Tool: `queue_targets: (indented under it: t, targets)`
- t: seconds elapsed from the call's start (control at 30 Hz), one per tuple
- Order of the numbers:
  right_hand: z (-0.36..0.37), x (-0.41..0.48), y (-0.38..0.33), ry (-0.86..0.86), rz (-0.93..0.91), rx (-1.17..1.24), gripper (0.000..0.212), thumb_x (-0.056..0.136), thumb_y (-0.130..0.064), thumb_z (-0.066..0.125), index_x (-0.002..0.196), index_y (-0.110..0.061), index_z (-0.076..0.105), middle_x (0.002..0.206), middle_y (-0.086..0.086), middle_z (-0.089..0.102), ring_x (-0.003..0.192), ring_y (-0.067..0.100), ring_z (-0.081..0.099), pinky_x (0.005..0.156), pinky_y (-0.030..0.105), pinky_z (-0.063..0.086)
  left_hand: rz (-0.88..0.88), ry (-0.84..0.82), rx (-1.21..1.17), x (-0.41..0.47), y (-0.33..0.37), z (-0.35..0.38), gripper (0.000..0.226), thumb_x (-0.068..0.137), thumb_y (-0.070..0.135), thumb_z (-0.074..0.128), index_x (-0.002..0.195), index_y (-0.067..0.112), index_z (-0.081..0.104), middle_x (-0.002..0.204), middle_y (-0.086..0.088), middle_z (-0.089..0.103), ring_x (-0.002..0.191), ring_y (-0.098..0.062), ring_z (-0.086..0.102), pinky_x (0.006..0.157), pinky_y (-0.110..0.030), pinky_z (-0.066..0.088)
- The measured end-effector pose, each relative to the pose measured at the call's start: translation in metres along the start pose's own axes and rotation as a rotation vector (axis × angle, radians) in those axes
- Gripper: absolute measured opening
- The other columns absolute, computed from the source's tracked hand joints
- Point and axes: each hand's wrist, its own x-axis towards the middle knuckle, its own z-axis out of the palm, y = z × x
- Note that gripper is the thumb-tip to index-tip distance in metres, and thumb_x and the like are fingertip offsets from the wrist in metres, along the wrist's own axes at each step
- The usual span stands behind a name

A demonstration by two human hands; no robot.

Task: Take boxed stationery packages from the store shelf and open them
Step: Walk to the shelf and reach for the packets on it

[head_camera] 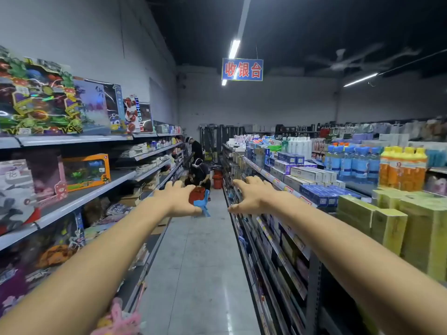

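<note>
Head view shows us no boxed stationery package in our hands yet; the likeliest stock, flat white and grey packs (142, 151) on the left metal shelf's (79, 197) middle tiers, sits far down the aisle, too blurred to be sure of. We judge such cardboard boxes light and stiff, with crushable corners, best gripped across the long side walls and opened at an end flap. Our left hand (177, 200) and right hand (251, 195) reach forward on straight arms, apart, palms down, fingers spread and clamped on nothing. Beyond them stand a small blue plastic stool (202, 204) and a crouching person in black (199, 174). Blue and white cartons (312, 175) line the right shelf.
</note>
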Motion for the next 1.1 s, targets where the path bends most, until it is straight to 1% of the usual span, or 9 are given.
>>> queue_targets:
  t: [0.17,0.27,0.37,0.5,0.57,0.7,0.8,0.93,1.1]
  targets:
    - [-0.002,0.036,0.042,-0.002,0.005,0.027,0.101,0.085,-0.075,0.058,0.163,-0.028,0.014,0.167,0.020,0.019,0.155,0.041,0.013,0.124,0.057,0.019,-0.017,0.015,-0.029,0.052,0.032,-0.006,0.095,0.085,0.077,0.054,0.162,0.035,0.016,0.168,-0.011,0.017,0.155,-0.033,0.016,0.119,-0.057,0.031]
    - [0.002,0.061,0.061,0.011,-0.013,0.044,0.099,0.087,-0.074,0.057,0.163,-0.027,0.016,0.164,0.021,0.023,0.153,0.041,0.016,0.123,0.056,0.020,-0.007,0.071,-0.007,0.079,0.047,-0.002,0.087,0.090,0.071,0.052,0.162,0.034,0.019,0.168,-0.009,0.020,0.155,-0.031,0.019,0.117,-0.056,0.031]
    - [0.017,0.088,0.074,0.049,-0.028,0.052,0.095,0.087,-0.071,0.058,0.161,-0.024,0.021,0.158,0.020,0.032,0.149,0.041,0.023,0.121,0.055,0.025,0.002,0.165,0.032,0.101,0.055,0.010,0.075,0.096,0.059,0.050,0.161,0.031,0.025,0.164,-0.008,0.029,0.152,-0.029,0.025,0.117,-0.056,0.031]
    - [0.043,0.125,0.083,0.059,-0.055,0.071,0.084,0.091,-0.058,0.060,0.159,-0.021,0.025,0.158,0.020,0.032,0.150,0.042,0.022,0.121,0.055,0.023,-0.027,0.158,0.045,0.135,0.050,0.035,0.073,0.096,0.060,0.049,0.160,0.034,0.025,0.164,-0.008,0.029,0.153,-0.029,0.021,0.120,-0.061,0.025]
    - [0.057,0.148,0.088,0.044,-0.059,0.051,0.087,0.091,-0.058,0.060,0.160,-0.021,0.022,0.159,0.021,0.030,0.150,0.043,0.021,0.122,0.056,0.023,-0.052,0.141,0.054,0.157,0.042,0.051,0.076,0.093,0.062,0.048,0.160,0.035,0.024,0.166,-0.007,0.026,0.155,-0.030,0.018,0.120,-0.062,0.024]
    - [0.086,0.201,0.092,0.005,-0.060,0.055,0.097,0.088,-0.069,0.058,0.162,-0.023,0.017,0.161,0.021,0.028,0.151,0.043,0.019,0.122,0.056,0.022,-0.063,0.101,0.059,0.209,0.018,0.083,0.081,0.090,0.066,0.048,0.160,0.034,0.023,0.166,-0.007,0.025,0.154,-0.031,0.019,0.119,-0.062,0.027]
    - [0.109,0.246,0.094,-0.009,-0.070,0.043,0.096,0.087,-0.071,0.058,0.161,-0.022,0.020,0.162,0.020,0.026,0.152,0.041,0.017,0.123,0.055,0.019,-0.080,0.085,0.070,0.256,-0.005,0.106,0.081,0.091,0.066,0.048,0.160,0.033,0.022,0.167,-0.007,0.022,0.155,-0.031,0.017,0.119,-0.061,0.026]
    - [0.136,0.328,0.096,-0.007,-0.089,-0.021,0.098,0.087,-0.072,0.059,0.162,-0.023,0.018,0.165,0.020,0.021,0.155,0.043,0.009,0.124,0.059,0.015,-0.086,0.071,0.065,0.335,-0.045,0.133,0.081,0.090,0.065,0.050,0.159,0.032,0.024,0.164,-0.009,0.027,0.152,-0.032,0.021,0.117,-0.061,0.028]
    - [0.160,0.439,0.094,-0.010,-0.075,-0.063,0.098,0.087,-0.073,0.058,0.162,-0.026,0.018,0.164,0.019,0.022,0.155,0.043,0.011,0.124,0.058,0.015,-0.068,0.056,0.060,0.438,-0.097,0.142,0.081,0.090,0.062,0.052,0.159,0.031,0.024,0.163,-0.010,0.030,0.150,-0.034,0.029,0.117,-0.058,0.031]
